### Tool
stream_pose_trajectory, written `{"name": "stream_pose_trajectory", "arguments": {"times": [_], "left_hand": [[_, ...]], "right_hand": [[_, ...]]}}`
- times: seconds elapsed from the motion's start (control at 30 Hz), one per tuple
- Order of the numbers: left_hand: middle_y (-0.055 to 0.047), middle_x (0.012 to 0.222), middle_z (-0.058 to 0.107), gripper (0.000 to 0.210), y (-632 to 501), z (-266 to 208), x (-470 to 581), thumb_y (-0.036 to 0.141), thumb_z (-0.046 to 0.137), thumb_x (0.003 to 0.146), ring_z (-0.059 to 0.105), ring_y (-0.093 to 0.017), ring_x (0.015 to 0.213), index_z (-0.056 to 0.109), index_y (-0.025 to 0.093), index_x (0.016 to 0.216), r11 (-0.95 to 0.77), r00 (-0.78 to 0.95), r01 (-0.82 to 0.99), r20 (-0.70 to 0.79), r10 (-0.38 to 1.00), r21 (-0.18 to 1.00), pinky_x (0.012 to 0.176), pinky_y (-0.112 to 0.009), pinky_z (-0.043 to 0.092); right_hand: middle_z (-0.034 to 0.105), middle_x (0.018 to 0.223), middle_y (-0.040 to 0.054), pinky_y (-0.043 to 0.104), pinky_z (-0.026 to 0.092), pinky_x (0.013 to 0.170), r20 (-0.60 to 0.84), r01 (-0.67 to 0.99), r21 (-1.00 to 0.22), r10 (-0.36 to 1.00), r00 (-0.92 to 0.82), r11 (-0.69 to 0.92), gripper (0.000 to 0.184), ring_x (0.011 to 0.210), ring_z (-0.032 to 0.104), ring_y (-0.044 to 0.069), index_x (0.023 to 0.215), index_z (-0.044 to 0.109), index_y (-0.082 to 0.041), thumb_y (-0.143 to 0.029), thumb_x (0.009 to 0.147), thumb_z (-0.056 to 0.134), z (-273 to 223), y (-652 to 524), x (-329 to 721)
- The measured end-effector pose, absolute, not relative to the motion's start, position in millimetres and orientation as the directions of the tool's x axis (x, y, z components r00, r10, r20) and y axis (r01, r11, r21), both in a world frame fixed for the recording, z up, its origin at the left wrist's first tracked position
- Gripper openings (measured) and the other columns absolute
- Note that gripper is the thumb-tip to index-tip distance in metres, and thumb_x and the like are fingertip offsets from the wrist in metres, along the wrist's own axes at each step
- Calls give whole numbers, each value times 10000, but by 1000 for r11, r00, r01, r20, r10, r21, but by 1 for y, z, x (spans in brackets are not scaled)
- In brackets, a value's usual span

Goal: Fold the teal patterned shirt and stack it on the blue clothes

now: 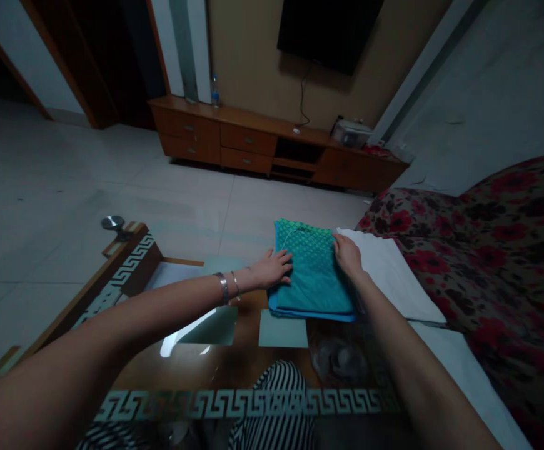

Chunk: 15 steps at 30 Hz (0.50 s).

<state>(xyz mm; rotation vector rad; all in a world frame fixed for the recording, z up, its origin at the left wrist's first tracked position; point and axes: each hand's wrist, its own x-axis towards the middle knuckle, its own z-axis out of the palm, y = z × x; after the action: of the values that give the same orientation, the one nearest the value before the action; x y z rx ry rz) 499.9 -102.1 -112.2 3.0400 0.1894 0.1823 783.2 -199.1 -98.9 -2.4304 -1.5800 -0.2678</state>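
Observation:
A teal folded cloth [316, 275], patterned in lighter green along its far end, lies on the glass-topped coffee table [248, 362]. Bright blue fabric [319, 315] shows beneath its near and left edges. My left hand [272, 269] rests on the left edge of the cloth, its fingers spread. At the far right corner, my right hand [347, 253] has its fingers together on the cloth's edge; the fingertips are partly hidden. A white folded cloth [387, 272] lies just right of my right hand.
A flower-patterned sofa [511, 262] borders the right side. Across the floor stands a low wooden cabinet [248, 140] with a bottle [215, 94] on it, below a wall television [331, 31]. Further pale fabric [445, 350] lies at lower right. A round metal object [113, 222] sits at the table's far left corner.

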Motion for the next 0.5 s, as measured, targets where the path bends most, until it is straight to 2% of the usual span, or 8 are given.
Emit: {"name": "stream_pose_trajectory", "arguments": {"times": [0.1, 0.2, 0.3, 0.4, 0.5], "left_hand": [[-124, 1457, 439, 367, -154, -105, 444, 435, 565, 889, 330, -311, 1370, 627, 202, 1166, -993, 993, 6, 119, 20, 115, 1069, -514, 282], [-96, 1418, 494, 370, -205, -110, 394, 357, 668, 831, 369, -282, 1355, 630, 219, 1173, -991, 996, -42, 86, -31, 129, 1094, -470, 266], [-129, 1377, 524, 420, -244, -112, 363, 306, 712, 795, 404, -303, 1325, 618, 186, 1187, -994, 997, 59, 34, 62, 94, 1072, -488, 294], [-178, 1356, 520, 332, -278, -101, 347, 288, 682, 814, 439, -339, 1277, 646, 136, 1108, -980, 983, 181, -1, 182, 82, 1013, -507, 354], [-137, 1323, 553, 267, -320, -69, 334, 261, 617, 857, 472, -308, 1237, 648, 175, 1107, -970, 979, 155, 101, 176, 185, 983, -487, 390]], "right_hand": [[609, 1262, 115, 290, 382, 997, 243, 944, -75, 912, 331, -323, 423, 1154, 538, 199, 1293, 568, -144, -191, 942, 336, -79, -259, 747], [627, 1212, 107, 275, 387, 950, 84, 954, 9, 951, 297, -298, 390, 1107, 553, 202, 1217, 624, -184, -159, 924, 367, -85, -324, 698], [631, 1170, 127, 287, 387, 911, -4, 927, 71, 930, 368, -367, 379, 1076, 557, 219, 1157, 653, -182, -134, 916, 364, -101, -376, 661], [616, 1185, 143, 289, 378, 909, 26, 894, 60, 896, 444, -444, 407, 1095, 545, 225, 1178, 641, -164, -108, 917, 334, -109, -409, 640], [621, 1156, 151, 296, 381, 901, 41, 876, 34, 876, 480, -482, 409, 1076, 553, 229, 1153, 654, -150, -99, 918, 323, -107, -428, 627]]}}
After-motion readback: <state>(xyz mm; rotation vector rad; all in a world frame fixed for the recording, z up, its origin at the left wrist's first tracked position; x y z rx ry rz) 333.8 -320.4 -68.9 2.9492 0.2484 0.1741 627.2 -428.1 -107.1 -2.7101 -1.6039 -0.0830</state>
